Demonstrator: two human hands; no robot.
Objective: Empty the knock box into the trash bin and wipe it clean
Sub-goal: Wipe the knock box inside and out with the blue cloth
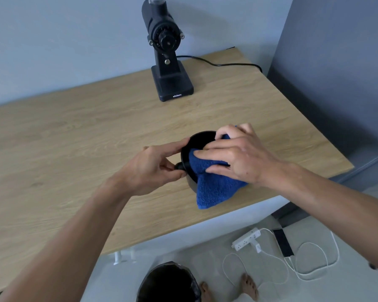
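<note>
The black round knock box [200, 139] stands on the wooden table [74, 138] near its front right edge. My left hand [153, 166] grips its left rim and the end of its black bar. My right hand [234, 153] presses a blue cloth [212, 184] into the box's opening; part of the cloth hangs over the near rim onto the table. The box's inside is mostly hidden by the cloth and hand. The trash bin [168, 282], lined with a dark bag, stands on the floor below the table's edge.
A black coffee grinder [167, 53] stands at the back of the table, its cable [223, 64] running right. On the floor lie a white power strip [246, 238], white cables and a dark phone [283, 243]. My bare feet [249, 285] are beside the bin.
</note>
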